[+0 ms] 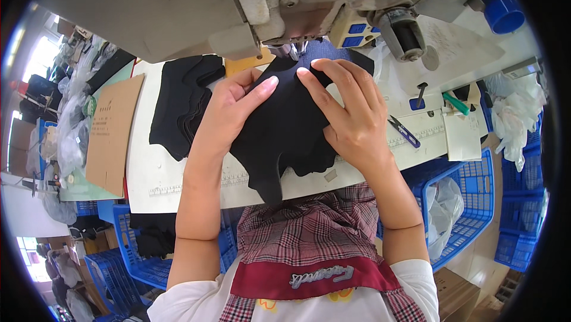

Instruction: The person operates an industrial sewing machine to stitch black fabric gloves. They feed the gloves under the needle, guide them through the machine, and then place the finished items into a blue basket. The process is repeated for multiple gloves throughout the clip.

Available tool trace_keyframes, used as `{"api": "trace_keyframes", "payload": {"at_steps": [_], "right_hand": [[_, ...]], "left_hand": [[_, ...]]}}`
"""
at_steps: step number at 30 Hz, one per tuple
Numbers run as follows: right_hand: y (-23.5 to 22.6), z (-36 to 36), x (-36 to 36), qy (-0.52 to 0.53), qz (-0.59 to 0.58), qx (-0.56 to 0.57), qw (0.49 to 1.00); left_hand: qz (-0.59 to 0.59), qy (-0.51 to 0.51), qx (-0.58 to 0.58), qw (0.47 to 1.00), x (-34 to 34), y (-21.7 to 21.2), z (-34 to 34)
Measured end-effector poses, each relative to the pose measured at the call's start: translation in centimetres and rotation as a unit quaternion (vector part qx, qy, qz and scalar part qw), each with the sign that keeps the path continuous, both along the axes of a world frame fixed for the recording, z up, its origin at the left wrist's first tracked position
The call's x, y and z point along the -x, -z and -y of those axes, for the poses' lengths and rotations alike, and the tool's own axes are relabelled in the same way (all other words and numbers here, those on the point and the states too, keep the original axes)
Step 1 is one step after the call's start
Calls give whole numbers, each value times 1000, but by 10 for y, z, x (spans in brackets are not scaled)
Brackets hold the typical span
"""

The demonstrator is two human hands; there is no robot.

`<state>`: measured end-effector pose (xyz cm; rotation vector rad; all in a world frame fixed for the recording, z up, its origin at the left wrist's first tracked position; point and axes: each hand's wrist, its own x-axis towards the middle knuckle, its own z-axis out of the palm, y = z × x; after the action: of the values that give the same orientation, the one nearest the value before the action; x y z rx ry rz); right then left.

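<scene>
A black cut fabric piece (273, 119) lies on the white sewing table, its far edge near the presser foot (291, 52) of the sewing machine. My left hand (235, 105) is closed on the fabric's left edge, thumb on top and the other fingers curled, partly hidden. Over the right part of the cloth my right hand (354, 108) rests with its fingers stretched out and tips on the fabric close to the needle area. Left of my left forearm is a stack of black fabric pieces (181, 105). More dark cloth shows beneath the piece between my hands.
The sewing machine body (154, 12) hangs over the far side. Thread snips (404, 131) lie right of my right hand, near a ruler strip (431, 134). Blue crates (470, 203) stand below the table on both sides. A cardboard sheet (112, 137) leans at the left.
</scene>
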<state>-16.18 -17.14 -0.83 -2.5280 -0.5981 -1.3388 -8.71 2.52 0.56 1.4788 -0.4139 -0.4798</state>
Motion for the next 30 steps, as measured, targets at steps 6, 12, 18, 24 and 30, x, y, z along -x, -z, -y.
{"api": "trace_keyframes", "payload": {"at_steps": [6, 12, 18, 24, 30], "right_hand": [[4, 2, -4, -10, 16, -3, 1000], [5, 3, 3, -24, 6, -23, 999], [15, 10, -1, -49, 82, -11, 995], [10, 19, -10, -58, 78, -10, 995], [8, 21, -11, -70, 54, -43, 995]], "left_hand": [[-19, -34, 61, 997, 9, 5, 10], [-39, -36, 83, 995, 14, 10, 16], [-7, -80, 79, 994, 23, 9, 21], [440, -240, -57, 863, 35, 28, 11], [629, -159, -118, 752, 36, 28, 12]]}}
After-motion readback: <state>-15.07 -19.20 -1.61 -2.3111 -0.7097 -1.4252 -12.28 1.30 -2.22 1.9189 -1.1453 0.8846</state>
